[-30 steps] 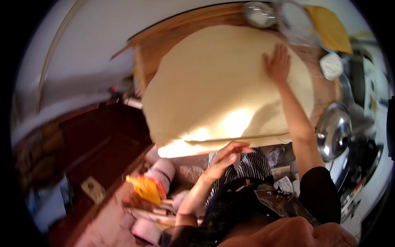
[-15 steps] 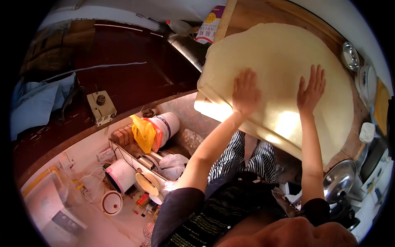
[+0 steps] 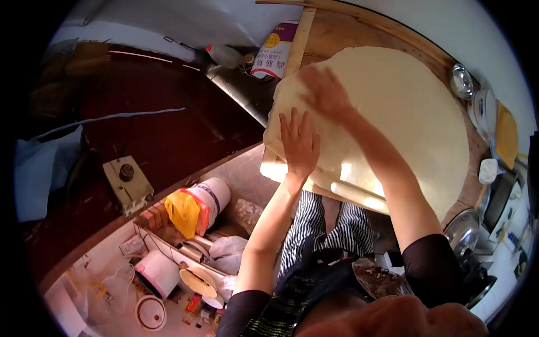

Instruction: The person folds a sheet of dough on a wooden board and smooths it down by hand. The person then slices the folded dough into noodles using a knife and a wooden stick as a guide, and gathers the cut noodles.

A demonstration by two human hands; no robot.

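Note:
A very large, thin round sheet of dough (image 3: 410, 106) lies over a wooden board and hangs past its near edge. My left hand (image 3: 300, 146) rests palm down on the left part of the sheet, fingers spread. Beyond it, my right hand (image 3: 325, 95) reaches across to the sheet's far left, flat and blurred by motion, with nothing seen in it. A pale rod-shaped roll (image 3: 359, 196) runs along the near edge; whether it is a rolling pin or folded dough I cannot tell.
The wooden board (image 3: 331, 33) shows behind the dough. A printed flour bag (image 3: 275, 50) and a plastic bottle (image 3: 225, 57) stand at the back left. Metal bowls (image 3: 461, 82) and a lid (image 3: 463, 231) sit at the right. A white bucket (image 3: 213, 194) stands lower left.
My right hand has swept from the right side of the dough to its far left. My left hand has shifted left and nearer to me. The view has turned slightly.

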